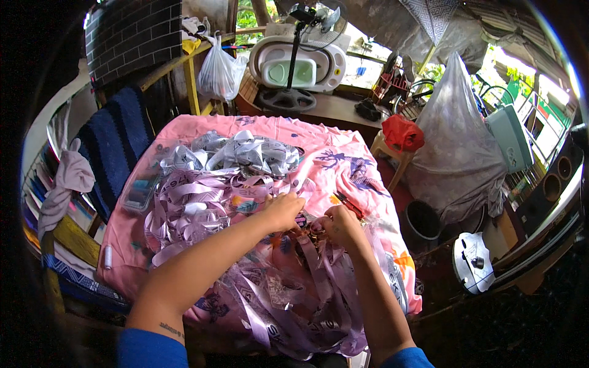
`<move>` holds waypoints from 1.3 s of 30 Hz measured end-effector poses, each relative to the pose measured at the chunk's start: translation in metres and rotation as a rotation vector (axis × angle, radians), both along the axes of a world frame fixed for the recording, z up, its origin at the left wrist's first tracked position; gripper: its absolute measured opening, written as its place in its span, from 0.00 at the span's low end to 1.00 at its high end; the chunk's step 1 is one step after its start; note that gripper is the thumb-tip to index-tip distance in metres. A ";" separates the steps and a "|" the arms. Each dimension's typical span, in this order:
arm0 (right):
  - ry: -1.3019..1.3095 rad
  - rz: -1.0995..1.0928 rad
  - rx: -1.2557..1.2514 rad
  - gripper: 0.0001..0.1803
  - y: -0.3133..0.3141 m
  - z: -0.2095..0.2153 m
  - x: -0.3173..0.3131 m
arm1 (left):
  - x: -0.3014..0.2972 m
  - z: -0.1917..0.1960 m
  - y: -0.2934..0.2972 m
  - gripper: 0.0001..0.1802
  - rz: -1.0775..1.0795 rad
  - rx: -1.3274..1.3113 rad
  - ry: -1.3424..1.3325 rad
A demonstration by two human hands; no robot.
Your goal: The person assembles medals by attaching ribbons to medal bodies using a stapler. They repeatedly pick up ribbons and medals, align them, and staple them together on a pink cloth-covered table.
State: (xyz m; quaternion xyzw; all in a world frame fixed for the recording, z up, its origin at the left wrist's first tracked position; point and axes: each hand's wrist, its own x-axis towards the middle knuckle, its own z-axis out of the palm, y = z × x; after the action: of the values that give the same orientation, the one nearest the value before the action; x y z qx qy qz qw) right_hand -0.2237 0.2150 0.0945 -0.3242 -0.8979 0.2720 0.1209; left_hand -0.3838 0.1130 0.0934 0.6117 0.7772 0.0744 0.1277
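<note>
Lilac printed ribbons (184, 211) lie in a loose heap over the table's middle, and more lilac ribbons (334, 279) hang over its near edge. My left hand (284, 210) reaches over the heap, fingers bent down among small dark metallic pieces (300, 219); what they grip is hidden. Close on its right, my right hand (341, 226) is closed by shiny metal pieces (316, 225) at the ribbons' upper ends. Its fingertips are hidden too. Behind the lilac heap sits a pile of silvery-white ribbons (261, 152). Slim dark tools (348, 203) rest just beyond my right hand.
A pink patterned cloth (331, 138) covers the table. On its left are a clear plastic box (140, 194) and a small white spool-like cylinder (108, 257). To the right stand a dark bucket (422, 219) and a stool with a red bag (402, 133). A black stand (294, 58) rises behind.
</note>
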 end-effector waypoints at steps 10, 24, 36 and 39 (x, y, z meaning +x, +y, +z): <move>0.013 0.139 0.163 0.17 0.003 -0.017 0.006 | -0.014 -0.004 -0.007 0.24 0.028 0.139 -0.300; 0.989 0.230 -0.360 0.12 -0.044 0.095 0.033 | 0.047 0.134 -0.060 0.18 -0.193 0.704 -0.565; 0.985 -0.039 -0.115 0.23 -0.121 0.127 0.116 | 0.122 0.194 -0.079 0.07 -0.414 0.990 -0.779; 0.860 -0.319 0.446 0.20 -0.130 0.108 0.162 | 0.140 0.207 -0.089 0.12 -0.485 0.953 -0.563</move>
State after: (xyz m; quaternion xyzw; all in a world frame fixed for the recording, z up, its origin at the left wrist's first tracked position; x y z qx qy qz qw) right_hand -0.0618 0.0852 0.2021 -0.2822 -0.7425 0.1608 0.5858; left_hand -0.2439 0.0241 0.3002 0.7181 0.4333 0.5420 0.0537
